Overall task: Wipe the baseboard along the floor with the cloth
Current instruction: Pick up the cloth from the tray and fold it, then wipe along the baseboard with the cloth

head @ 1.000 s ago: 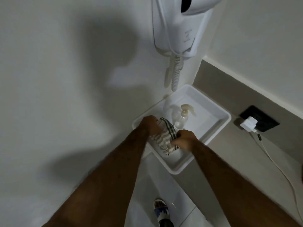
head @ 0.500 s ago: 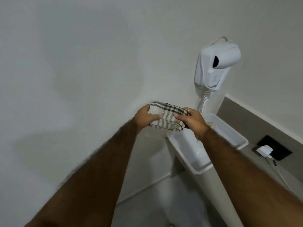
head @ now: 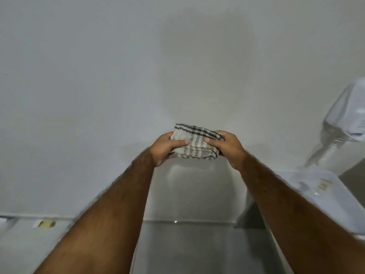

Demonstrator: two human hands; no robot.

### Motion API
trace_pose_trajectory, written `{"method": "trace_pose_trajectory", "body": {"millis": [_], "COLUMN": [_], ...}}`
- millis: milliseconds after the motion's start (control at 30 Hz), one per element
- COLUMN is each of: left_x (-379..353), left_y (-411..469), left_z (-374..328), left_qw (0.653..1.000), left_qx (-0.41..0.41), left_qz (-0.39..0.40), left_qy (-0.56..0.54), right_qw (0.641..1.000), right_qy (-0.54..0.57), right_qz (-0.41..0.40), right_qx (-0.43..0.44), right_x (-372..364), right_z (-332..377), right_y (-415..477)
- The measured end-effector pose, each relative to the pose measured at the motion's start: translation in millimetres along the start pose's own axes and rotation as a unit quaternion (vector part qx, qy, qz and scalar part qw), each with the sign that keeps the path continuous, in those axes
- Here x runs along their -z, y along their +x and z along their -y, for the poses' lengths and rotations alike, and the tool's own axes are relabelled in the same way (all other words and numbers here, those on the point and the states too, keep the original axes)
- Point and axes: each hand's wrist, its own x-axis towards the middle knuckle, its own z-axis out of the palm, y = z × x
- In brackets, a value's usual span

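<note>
Item: folded checked cloth, gripped between my left hand and right hand, raised before the wall. Baseboard lay far below both hands, unwiped. Step: readying cloth. Next, I judged: crouch, press cloth low.

Both hands, left hand and right hand, grip a folded checked cloth between them (thumbs on top); white tray lower right.

grey floor, white tray on counter (blurred)
</note>
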Motion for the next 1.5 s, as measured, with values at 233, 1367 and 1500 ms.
{"method": "trace_pose_trajectory", "body": {"millis": [233, 1367, 1500], "left_x": [49.0, 221.4, 230.1], "left_y": [-43.5, 145.3, 155.7], "left_z": [87.3, 873.3, 914.4], "left_qw": [0.990, 0.881, 0.861], "left_qx": [0.035, 0.112, 0.137], "left_qz": [-0.075, -0.330, -0.397], "left_qy": [-0.112, -0.320, -0.287], "right_qw": [0.996, 0.759, 0.564], "right_qy": [-0.023, -0.518, -0.594], "right_qz": [0.072, 0.021, -0.037], "right_qx": [-0.056, 0.395, 0.573], "right_x": [-62.6, -199.7, -206.5], "right_z": [-75.3, -800.3, -788.6], "right_y": [4.0, 149.6, 183.8]}}
